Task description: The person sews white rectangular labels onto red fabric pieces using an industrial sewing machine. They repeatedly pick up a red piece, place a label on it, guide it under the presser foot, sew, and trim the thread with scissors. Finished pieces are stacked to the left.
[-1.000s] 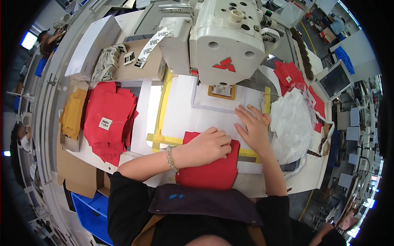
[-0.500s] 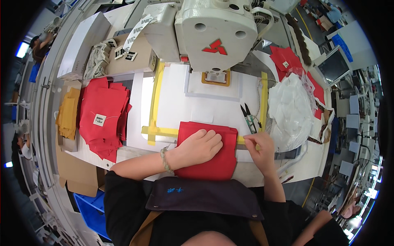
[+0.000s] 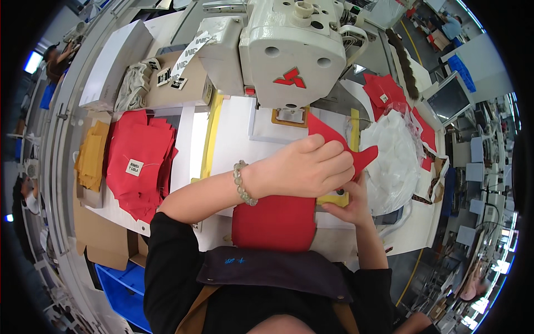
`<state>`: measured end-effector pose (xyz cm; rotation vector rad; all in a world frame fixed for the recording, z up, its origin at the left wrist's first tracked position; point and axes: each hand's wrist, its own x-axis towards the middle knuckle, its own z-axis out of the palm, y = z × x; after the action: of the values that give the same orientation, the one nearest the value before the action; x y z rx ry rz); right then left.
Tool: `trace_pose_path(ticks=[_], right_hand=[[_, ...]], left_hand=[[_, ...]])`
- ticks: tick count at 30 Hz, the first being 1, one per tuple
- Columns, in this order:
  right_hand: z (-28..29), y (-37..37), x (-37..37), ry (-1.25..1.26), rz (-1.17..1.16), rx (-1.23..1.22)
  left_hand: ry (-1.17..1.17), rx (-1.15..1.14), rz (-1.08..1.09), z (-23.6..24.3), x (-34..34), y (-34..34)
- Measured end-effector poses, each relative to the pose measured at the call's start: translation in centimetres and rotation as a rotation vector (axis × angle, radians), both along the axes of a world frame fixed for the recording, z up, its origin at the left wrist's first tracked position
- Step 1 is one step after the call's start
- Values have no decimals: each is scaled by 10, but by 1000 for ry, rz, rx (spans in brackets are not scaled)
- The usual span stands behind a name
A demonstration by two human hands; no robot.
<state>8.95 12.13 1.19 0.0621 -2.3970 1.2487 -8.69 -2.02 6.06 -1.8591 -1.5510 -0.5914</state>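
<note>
My left hand (image 3: 306,167) reaches across to the right, its fingers closed on a red fabric piece (image 3: 362,158) that sticks up and folds beyond the knuckles. Just under it, my right hand (image 3: 356,201) is turned inward with its thumb stretched away from the fingers. Its fingertips are partly hidden behind the left hand and the cloth. A stack of red fabric pieces (image 3: 274,224) lies in front of me, below my left wrist. The white sewing machine head (image 3: 295,50) stands beyond, with a brass-coloured frame (image 3: 282,118) under it.
Red pieces with a pale label (image 3: 139,183) and mustard pieces (image 3: 92,156) are piled at left, near an open carton (image 3: 192,100) and a white box (image 3: 115,64). To the right sit a clear bag of white pieces (image 3: 392,161), more red fabric (image 3: 384,89) and a monitor (image 3: 448,99).
My left hand has moved from the red stack up and right, now holding a red piece. My right hand has opened its thumb and come under the left. The thread snips are now hidden.
</note>
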Motion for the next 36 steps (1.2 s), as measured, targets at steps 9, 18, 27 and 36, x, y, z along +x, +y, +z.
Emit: trace_pose_path(ticks=[9,18,27,36], right_hand=[[-16,33,-43,24,-429,-666],[-15,29,-24,2,-448,-1170],[-13,29,-1,-26,-580,-1085],[-23,69,14,-330,-324,-516]], left_hand=[[-403,-181,-65,-40,-9,49],[-280,-351,-39,-94,-3,54],[-227,-391,-232,-97,-14,66],[47,-282,-304,-99,-23,22]])
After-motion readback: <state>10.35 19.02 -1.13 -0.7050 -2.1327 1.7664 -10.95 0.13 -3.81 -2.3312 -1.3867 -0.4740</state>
